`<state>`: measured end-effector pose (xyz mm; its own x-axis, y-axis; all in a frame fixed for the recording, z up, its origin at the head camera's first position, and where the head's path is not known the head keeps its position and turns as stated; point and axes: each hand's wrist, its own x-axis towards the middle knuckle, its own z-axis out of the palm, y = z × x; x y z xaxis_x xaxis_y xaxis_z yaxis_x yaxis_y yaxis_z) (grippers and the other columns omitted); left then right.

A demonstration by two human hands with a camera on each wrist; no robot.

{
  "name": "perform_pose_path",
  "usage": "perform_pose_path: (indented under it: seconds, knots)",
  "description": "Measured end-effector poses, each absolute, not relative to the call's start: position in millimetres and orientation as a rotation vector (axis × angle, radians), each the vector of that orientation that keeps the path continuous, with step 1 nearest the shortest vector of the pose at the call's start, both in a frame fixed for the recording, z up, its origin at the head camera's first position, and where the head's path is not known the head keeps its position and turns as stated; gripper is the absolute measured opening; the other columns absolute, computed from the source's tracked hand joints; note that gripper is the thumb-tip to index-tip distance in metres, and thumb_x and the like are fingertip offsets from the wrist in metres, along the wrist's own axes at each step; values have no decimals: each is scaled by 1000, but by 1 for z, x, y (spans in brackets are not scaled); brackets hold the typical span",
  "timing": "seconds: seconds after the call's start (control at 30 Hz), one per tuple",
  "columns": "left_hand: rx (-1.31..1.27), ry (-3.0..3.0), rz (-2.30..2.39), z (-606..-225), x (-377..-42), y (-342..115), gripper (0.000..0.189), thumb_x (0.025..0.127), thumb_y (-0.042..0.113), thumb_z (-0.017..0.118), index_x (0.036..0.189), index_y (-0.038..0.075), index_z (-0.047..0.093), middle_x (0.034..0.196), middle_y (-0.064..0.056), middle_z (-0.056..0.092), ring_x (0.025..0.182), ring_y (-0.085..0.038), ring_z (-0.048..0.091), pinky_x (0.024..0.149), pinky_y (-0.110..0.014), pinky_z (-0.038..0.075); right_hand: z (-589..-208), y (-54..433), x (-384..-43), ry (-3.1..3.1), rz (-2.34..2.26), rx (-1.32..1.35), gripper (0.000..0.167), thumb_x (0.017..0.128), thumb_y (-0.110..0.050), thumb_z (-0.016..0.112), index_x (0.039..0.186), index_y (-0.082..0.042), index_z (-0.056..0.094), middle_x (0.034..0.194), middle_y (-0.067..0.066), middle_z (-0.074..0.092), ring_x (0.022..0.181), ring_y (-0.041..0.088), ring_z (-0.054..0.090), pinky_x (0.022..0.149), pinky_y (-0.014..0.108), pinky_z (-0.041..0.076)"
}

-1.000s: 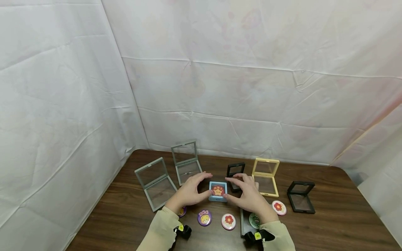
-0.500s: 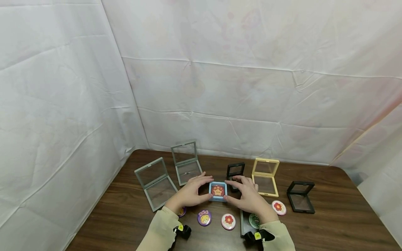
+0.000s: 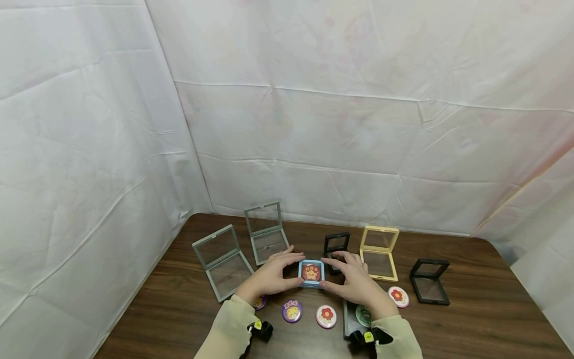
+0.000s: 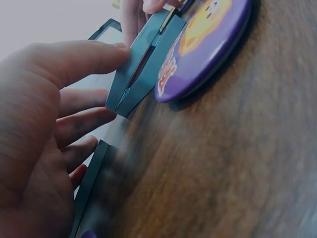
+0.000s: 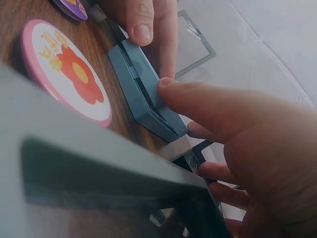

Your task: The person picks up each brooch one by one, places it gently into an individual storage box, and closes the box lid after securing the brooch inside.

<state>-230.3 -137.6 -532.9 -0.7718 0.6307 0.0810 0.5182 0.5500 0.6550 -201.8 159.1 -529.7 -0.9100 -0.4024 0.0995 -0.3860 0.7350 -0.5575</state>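
A small light-blue display case [image 3: 311,262] with a clear window lies on the table between my hands. Inside it is a red badge [image 3: 311,272] with a yellow star. My left hand [image 3: 273,274] grips the left side, thumb at the front corner and index finger at the back. My right hand [image 3: 352,276] holds the right side the same way. From the left wrist, the case [image 4: 153,72] shows a narrow gap along its front edge between lid and base. That gap also shows on the case [image 5: 126,84] in the right wrist view.
Open grey frames [image 3: 224,263] stand at left, with a small black frame [image 3: 337,241], a yellow frame [image 3: 393,259] and another black frame [image 3: 429,282] towards the right. A purple badge [image 3: 292,311] and flower badge [image 3: 326,317] lie in front. A green badge [image 3: 363,315] is beneath my right forearm.
My thumbs have drawn back slightly from the case's front to its corners, and the left index finger has settled by its back corner. Little else has moved.
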Motion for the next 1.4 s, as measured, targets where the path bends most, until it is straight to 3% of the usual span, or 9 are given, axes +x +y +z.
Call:
perform_pose_path:
  seconds: [0.63, 0.8, 1.4]
  knots:
    - [908, 2626, 1037, -532, -230, -137, 68, 102, 45, 77, 159, 12, 59, 164, -2, 55, 165, -31, 26, 127, -70, 24, -527, 158, -203, 2899, -916, -633, 69, 95, -57, 83, 152, -23, 67, 161, 21, 48, 147, 48, 39, 111, 85, 25]
    - [889, 2629, 1029, -531, -230, -136, 70, 101, 47, 79, 159, 13, 59, 165, -4, 54, 165, -34, 26, 126, -71, 25, -526, 156, -202, 2898, -907, -615, 70, 94, -56, 84, 153, -24, 66, 162, 21, 48, 147, 49, 38, 109, 79, 30]
    - [887, 2624, 1032, -532, -228, -136, 70, 101, 47, 79, 159, 12, 59, 166, -8, 53, 165, -34, 26, 126, -72, 23, -524, 155, -199, 2881, -920, -584, 71, 93, -57, 85, 152, -23, 66, 161, 20, 48, 148, 49, 38, 112, 81, 26]
